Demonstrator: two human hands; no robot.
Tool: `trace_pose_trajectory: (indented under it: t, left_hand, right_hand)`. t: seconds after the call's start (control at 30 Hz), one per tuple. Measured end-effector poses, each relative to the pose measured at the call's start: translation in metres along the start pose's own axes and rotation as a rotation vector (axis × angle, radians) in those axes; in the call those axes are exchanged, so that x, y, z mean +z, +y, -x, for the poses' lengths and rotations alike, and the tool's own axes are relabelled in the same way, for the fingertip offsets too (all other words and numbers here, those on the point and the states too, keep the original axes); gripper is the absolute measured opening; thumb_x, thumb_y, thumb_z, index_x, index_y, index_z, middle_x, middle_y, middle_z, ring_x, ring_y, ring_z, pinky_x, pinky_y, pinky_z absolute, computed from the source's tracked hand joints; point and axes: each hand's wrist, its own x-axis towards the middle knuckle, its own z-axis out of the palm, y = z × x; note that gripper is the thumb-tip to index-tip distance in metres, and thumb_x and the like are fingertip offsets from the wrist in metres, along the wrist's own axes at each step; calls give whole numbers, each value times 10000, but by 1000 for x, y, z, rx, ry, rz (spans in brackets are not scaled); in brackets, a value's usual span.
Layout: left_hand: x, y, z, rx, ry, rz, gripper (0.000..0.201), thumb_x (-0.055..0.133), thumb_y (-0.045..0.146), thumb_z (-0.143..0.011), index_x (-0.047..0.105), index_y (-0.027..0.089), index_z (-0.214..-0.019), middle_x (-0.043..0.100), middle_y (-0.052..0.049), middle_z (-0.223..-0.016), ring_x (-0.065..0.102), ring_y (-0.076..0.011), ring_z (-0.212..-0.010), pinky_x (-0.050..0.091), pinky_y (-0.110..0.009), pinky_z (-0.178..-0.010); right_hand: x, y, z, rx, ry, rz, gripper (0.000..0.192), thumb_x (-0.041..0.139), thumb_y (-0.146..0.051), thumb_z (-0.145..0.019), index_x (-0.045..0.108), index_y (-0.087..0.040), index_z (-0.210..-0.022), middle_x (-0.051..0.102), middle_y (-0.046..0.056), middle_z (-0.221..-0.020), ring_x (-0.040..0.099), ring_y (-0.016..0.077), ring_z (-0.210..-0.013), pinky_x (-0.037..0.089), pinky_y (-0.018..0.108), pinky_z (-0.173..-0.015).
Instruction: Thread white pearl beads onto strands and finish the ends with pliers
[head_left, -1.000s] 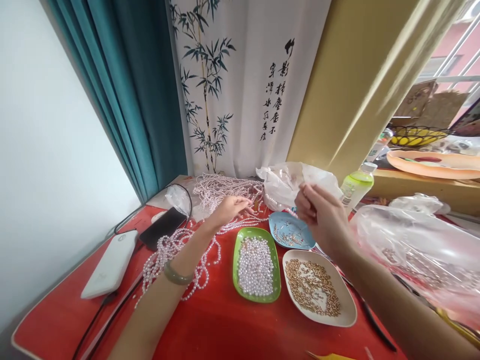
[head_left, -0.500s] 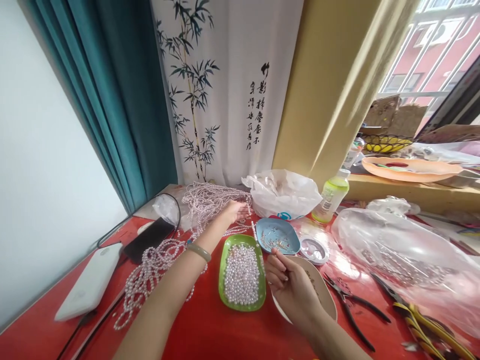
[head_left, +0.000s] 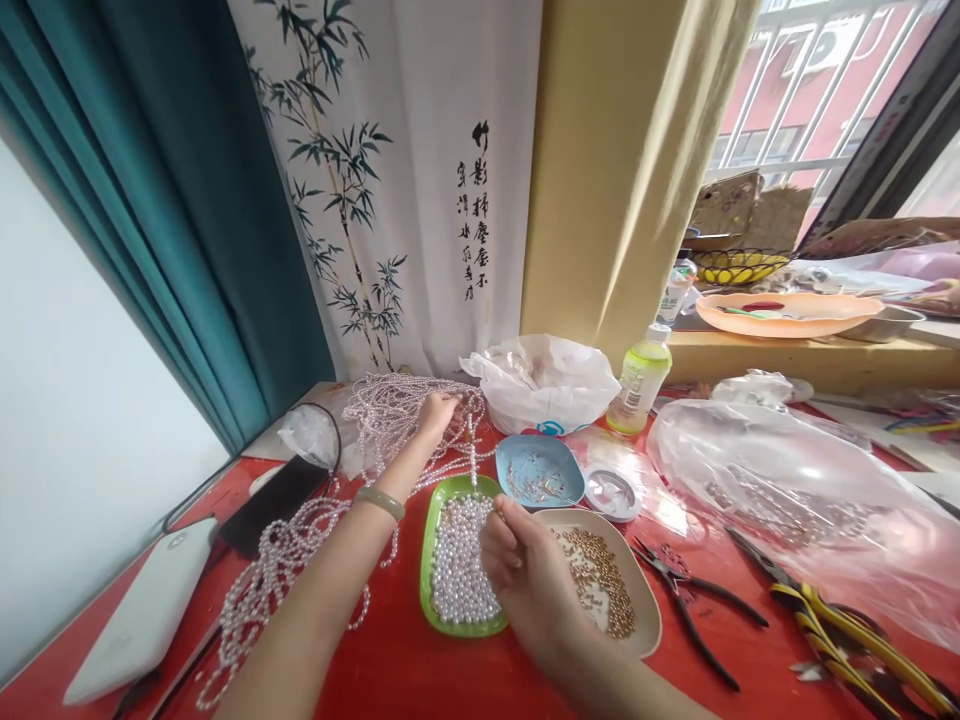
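My left hand [head_left: 435,412], a green bangle on its wrist, grips pink-white pearl strands [head_left: 379,405] heaped at the back of the red table. One strand [head_left: 474,455] hangs from it down toward the green tray [head_left: 426,560] of loose pearls. My right hand [head_left: 525,575] hovers over the gap between that tray and the beige dish [head_left: 646,622] of gold beads. Its fingertips are pinched together at the strand's lower end. A blue dish [head_left: 571,482] with small metal findings lies just behind.
Black pliers [head_left: 694,592] and yellow-handled tools [head_left: 851,632] lie at the right beside a large clear plastic bag [head_left: 787,490]. A white bag [head_left: 541,388], green bottle [head_left: 639,378] and thread spool [head_left: 611,493] stand behind. A phone [head_left: 262,505] and power bank [head_left: 142,615] lie left.
My right hand has dropped from head height down to the trays, bringing the strand's end with it. My left hand stayed on the pearl heap. The view swung right.
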Motion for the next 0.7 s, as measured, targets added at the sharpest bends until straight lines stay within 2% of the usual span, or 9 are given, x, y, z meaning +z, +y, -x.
trace_pose_trajectory:
  t: [0.07, 0.13, 0.27, 0.4, 0.57, 0.7]
  left_hand:
    - [-3, -2, 0, 56, -12, -22, 138, 504, 174, -769, 583, 121, -869, 641, -56, -784, 556, -87, -460, 424, -204, -451]
    - [-6, -2, 0, 86, -52, -39, 130, 508, 161, -759, 599, 124, -844, 648, -53, -776, 558, -89, -457, 427, -206, -457]
    - [-12, 3, 1, 87, -145, -76, 121, 543, 201, -746, 620, 109, -758, 626, -40, -582, 554, -107, -452, 422, -201, -456]
    - [-14, 6, -3, 52, -199, -98, 111, 559, 193, -736, 631, 115, -767, 582, -13, -469, 497, -91, -373, 375, -181, -402]
    - [-12, 9, -12, -22, -129, -90, 95, 588, 195, -706, 611, 105, -682, 560, -5, -448, 438, -69, -329, 322, -166, -348]
    - [-10, 16, -13, -96, -102, -32, 110, 556, 143, -705, 576, 105, -604, 591, -30, -510, 506, -78, -409, 414, -176, -420]
  right_hand:
    - [1, 1, -1, 4, 3, 1, 376, 686, -252, -622, 319, -173, -610, 246, -87, -492, 140, 31, -426, 87, 183, -393]
    - [3, 3, -1, 8, 1, 7, 389, 686, -253, -620, 305, -175, -601, 251, -87, -489, 137, 32, -424, 84, 186, -393]
    - [13, 8, -2, 14, -14, 9, 386, 673, -259, -630, 298, -175, -592, 267, -84, -484, 154, 32, -421, 94, 188, -395]
    - [24, 18, -4, 23, -17, -21, 333, 658, -236, -615, 331, -177, -621, 286, -88, -474, 171, 31, -414, 93, 185, -400]
    - [29, 34, -7, 25, -22, -10, 283, 622, -275, -610, 355, -185, -639, 309, -91, -453, 178, 34, -396, 87, 198, -399]
    - [23, 45, -11, 38, -11, 28, 255, 608, -303, -587, 393, -186, -659, 319, -97, -444, 180, 31, -382, 88, 199, -395]
